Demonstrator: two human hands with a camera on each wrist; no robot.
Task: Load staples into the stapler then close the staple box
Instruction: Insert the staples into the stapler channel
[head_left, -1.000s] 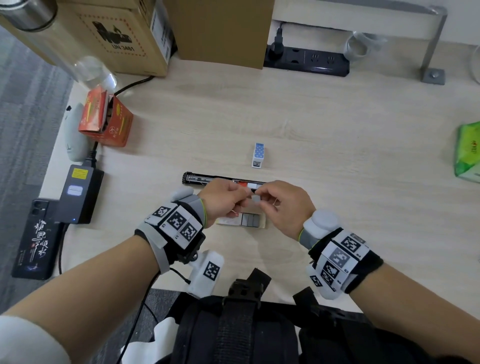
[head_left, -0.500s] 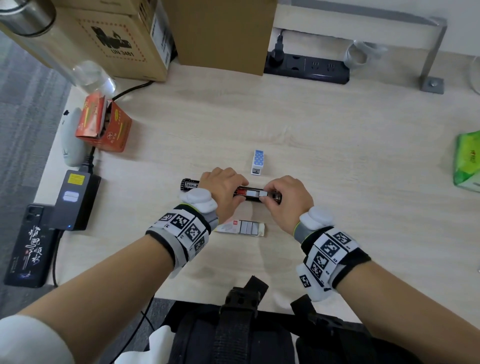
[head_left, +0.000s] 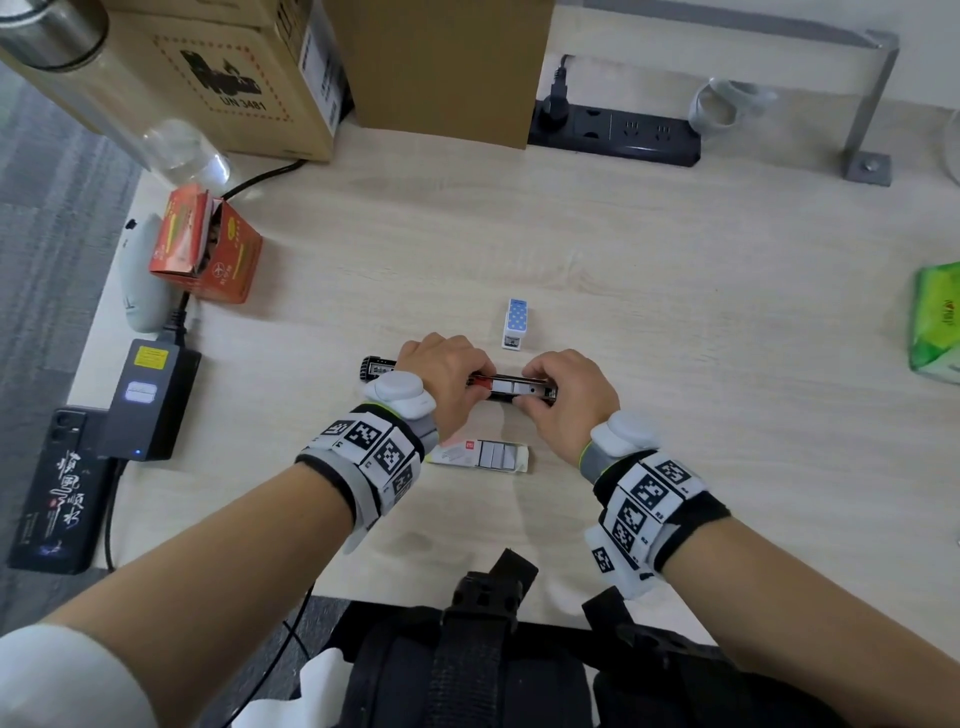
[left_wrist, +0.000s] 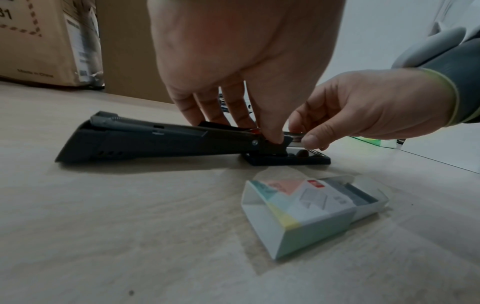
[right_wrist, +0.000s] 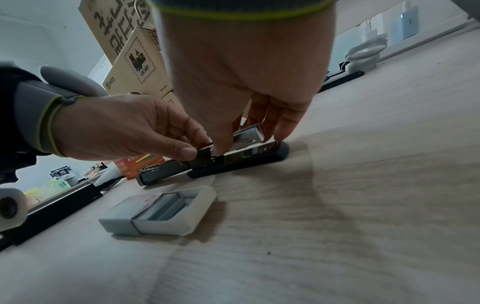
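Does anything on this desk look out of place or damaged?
Nothing looks damaged. The stapler lies folded open flat while both hands work at its channel, and the staple box has its tray slid half out, staples showing. Both fit mid-loading.

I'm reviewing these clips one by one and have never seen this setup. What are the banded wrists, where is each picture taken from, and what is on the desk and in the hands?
No machine here: a person works with bare hands, and the patterned wristbands carry cameras. One picture comes from a camera on the head, looking down; the other two look along each hand from the wrists.

On the desk lies a black stapler, opened so its metal staple channel shows. The left hand grips the stapler's middle. The right hand pinches at the channel near the front end, where a strip of staples appears to sit. Nearer the person, the staple box lies with its tray slid out, staples showing. A small blue-dotted item stands just beyond the stapler.
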